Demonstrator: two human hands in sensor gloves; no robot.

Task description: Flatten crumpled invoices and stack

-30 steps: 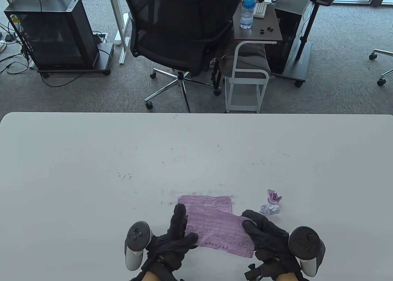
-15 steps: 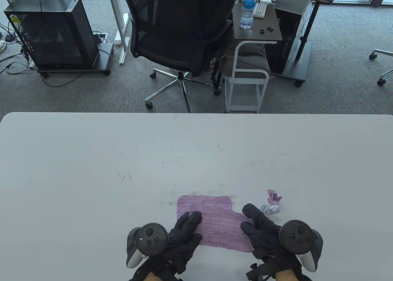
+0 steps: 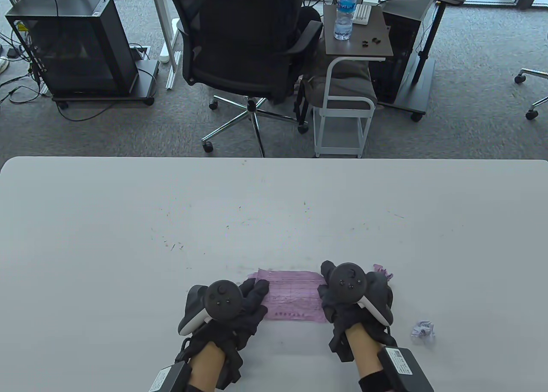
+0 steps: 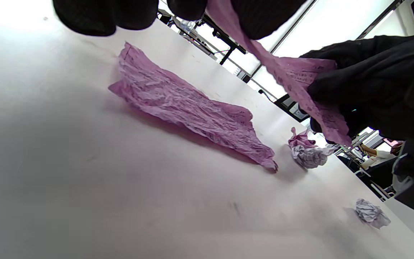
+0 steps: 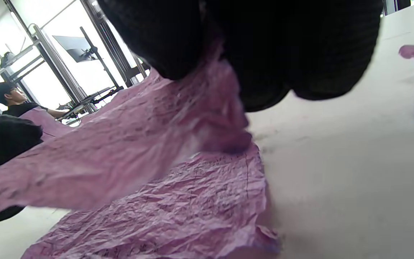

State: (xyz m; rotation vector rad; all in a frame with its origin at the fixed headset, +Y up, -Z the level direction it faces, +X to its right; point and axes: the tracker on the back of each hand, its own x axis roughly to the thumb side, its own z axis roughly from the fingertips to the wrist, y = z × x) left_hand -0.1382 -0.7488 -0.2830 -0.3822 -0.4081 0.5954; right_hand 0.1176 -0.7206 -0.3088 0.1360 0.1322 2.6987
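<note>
A pink invoice (image 3: 293, 295) is stretched between both hands just above the table. My left hand (image 3: 259, 292) pinches its left edge and my right hand (image 3: 325, 287) grips its right edge. In the left wrist view the held sheet (image 4: 293, 75) hangs from my fingers (image 4: 257, 18). A second, flattened pink invoice (image 4: 192, 108) lies on the table below it and also shows in the right wrist view (image 5: 192, 208) under the held sheet (image 5: 120, 154). In the table view the lower sheet is almost wholly covered.
A crumpled pink ball (image 3: 384, 272) sits just behind my right hand, with a pale crumpled ball (image 4: 311, 156) beside it. Another pale crumpled ball (image 3: 423, 328) lies to the right of my right wrist. The white table (image 3: 128, 238) spreads wide to the left and far side.
Both hands moved away from me with the upper pink invoice, lifting it over the lower one. A pale crumpled ball now lies at the right, near my right wrist.
</note>
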